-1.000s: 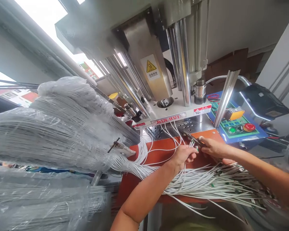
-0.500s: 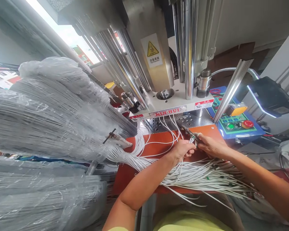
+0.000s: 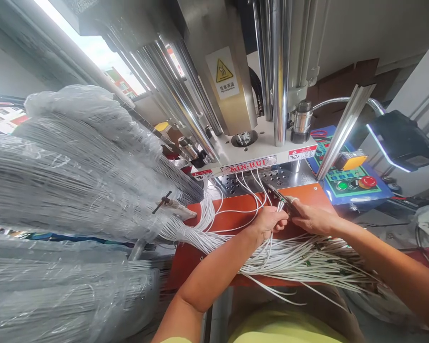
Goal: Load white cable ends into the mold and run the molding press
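Straight ahead of your hands rises a steel press [image 3: 236, 114] with chrome columns and a yellow heat-warning label on its front. Its white base carries a red-lettered MIN-HUI plate. Left of your hands, filling that side of the view, lie 2 large plastic-wrapped masses of thin grey wire [image 3: 64, 181]. Beyond your hands to the right sits a blue control panel [image 3: 350, 188] with a red stop button [image 3: 367, 182] and a green button [image 3: 342, 186].

Directly beneath your hands is an orange-red work surface [image 3: 309, 195], with a perforated steel plate [image 3: 271, 178] just past it. A thick bundle of white cables [image 3: 300, 262] crosses below both hands. Its long axis runs from the left, where it emerges beside the wrapped wire, to the lower right, where its ends fan out. Your left hand [image 3: 268, 224] is the nearer to it, curled shut around a few strands that rise from the bundle.

Your right hand [image 3: 312, 220] reaches in from the right, its fingers bent and pinching a slim dark metal tool [image 3: 279, 195]. The tool slants up and left from your right fingertips toward the steel plate. It may be pliers or a clip, but it is too small here to be sure.
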Motion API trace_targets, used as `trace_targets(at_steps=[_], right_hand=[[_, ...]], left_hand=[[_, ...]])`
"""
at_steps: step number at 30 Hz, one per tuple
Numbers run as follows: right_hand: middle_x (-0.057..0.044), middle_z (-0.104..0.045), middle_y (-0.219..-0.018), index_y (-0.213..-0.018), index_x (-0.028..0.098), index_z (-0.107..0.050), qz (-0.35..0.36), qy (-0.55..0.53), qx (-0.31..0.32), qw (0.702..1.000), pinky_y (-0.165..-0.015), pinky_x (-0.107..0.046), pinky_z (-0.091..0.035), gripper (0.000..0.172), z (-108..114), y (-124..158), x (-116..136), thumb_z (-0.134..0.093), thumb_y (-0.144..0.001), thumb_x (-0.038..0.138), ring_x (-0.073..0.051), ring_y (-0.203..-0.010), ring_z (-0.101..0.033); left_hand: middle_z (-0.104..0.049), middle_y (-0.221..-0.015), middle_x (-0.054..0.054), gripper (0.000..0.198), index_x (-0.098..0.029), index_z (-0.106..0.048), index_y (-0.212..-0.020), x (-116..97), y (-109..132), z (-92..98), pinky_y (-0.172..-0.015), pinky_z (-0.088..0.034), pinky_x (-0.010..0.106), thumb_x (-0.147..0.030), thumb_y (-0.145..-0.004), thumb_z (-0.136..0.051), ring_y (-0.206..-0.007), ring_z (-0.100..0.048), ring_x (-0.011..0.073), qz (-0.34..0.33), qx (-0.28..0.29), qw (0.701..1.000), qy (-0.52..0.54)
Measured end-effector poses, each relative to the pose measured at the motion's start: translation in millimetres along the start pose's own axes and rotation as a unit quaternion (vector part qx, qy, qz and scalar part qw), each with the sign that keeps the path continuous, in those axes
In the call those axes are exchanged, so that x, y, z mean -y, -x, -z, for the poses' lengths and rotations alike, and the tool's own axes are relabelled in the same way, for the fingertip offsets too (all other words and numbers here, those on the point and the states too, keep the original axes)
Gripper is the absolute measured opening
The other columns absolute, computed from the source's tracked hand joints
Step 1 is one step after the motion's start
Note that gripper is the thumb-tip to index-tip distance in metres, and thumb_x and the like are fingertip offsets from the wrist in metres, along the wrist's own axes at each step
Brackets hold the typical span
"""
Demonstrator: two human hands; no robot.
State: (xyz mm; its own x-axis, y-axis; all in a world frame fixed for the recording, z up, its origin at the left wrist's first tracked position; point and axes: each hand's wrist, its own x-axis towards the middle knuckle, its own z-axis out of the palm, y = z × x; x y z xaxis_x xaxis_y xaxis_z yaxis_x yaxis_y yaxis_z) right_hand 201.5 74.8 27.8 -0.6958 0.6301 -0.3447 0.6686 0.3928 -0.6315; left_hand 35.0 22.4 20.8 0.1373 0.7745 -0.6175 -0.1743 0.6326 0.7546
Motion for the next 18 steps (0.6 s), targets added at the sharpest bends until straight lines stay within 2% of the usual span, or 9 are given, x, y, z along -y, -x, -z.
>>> trace_targets(at_steps=[3,6,9,13,16,18], right_hand=[[-0.007,-0.065,-0.095,-0.105,0.023,-0.038,0.021,-0.027,0.006,0.999,-0.068,-0.030,-0.043,0.034,3,0,-1,-0.052,-0.084,0.046,-0.024,-0.084,-0.062],[-0.006,-0.065,-0.095,-0.096,0.024,-0.037,0.029,-0.027,-0.039,0.998,-0.067,-0.030,-0.043,0.033,-2,-1,-3,-0.053,-0.085,0.051,-0.023,-0.083,-0.063],[-0.007,-0.065,-0.095,-0.093,0.023,-0.037,0.044,-0.021,-0.068,0.996,-0.068,-0.030,-0.044,0.028,-9,-2,-3,-0.050,-0.087,0.048,-0.022,-0.082,-0.063],[-0.012,-0.065,-0.097,-0.099,0.021,-0.038,0.046,0.030,-0.081,0.995,-0.069,-0.033,-0.044,0.027,-12,1,3,-0.046,-0.090,0.046,-0.024,-0.085,-0.063],[-0.011,-0.065,-0.094,-0.100,0.021,-0.038,0.040,0.048,-0.080,0.995,-0.068,-0.032,-0.043,0.027,-12,3,7,-0.043,-0.092,0.047,-0.025,-0.083,-0.064],[-0.011,-0.066,-0.093,-0.099,0.021,-0.039,0.048,0.048,-0.084,0.994,-0.067,-0.032,-0.043,0.026,-12,3,7,-0.042,-0.093,0.046,-0.024,-0.081,-0.064]], left_hand=[[-0.050,-0.051,-0.003,0.013,-0.014,-0.051,-0.066,0,1,6.2,-0.040,-0.024,0.014,-0.020,-0.072,-0.060,-0.041,-0.043,0.0033,-0.010,0.033,0.999,-0.026],[-0.054,-0.054,-0.003,0.018,-0.014,-0.053,-0.078,1,0,12.9,-0.041,-0.029,0.014,-0.032,-0.081,-0.057,-0.042,-0.044,0.0044,-0.049,0.034,0.997,-0.058],[-0.060,-0.060,0.001,0.026,-0.015,-0.053,-0.090,3,-1,18.2,-0.038,-0.030,0.016,-0.040,-0.090,-0.045,-0.040,-0.048,0.0073,-0.102,-0.007,0.986,-0.130],[-0.063,-0.075,0.004,0.021,-0.014,-0.057,-0.088,4,-5,23.3,-0.041,-0.038,0.017,-0.032,-0.089,-0.046,-0.049,-0.055,0.0080,-0.171,-0.083,0.968,-0.166],[-0.059,-0.065,-0.001,0.020,-0.015,-0.056,-0.092,4,-5,27.2,-0.040,-0.032,0.017,-0.030,-0.090,-0.044,-0.040,-0.043,0.0053,-0.199,-0.149,0.954,-0.165],[-0.056,-0.056,-0.004,0.016,-0.017,-0.053,-0.092,3,-2,29.3,-0.042,-0.032,0.018,-0.031,-0.089,-0.047,-0.039,-0.040,0.0058,-0.213,-0.184,0.940,-0.193]])
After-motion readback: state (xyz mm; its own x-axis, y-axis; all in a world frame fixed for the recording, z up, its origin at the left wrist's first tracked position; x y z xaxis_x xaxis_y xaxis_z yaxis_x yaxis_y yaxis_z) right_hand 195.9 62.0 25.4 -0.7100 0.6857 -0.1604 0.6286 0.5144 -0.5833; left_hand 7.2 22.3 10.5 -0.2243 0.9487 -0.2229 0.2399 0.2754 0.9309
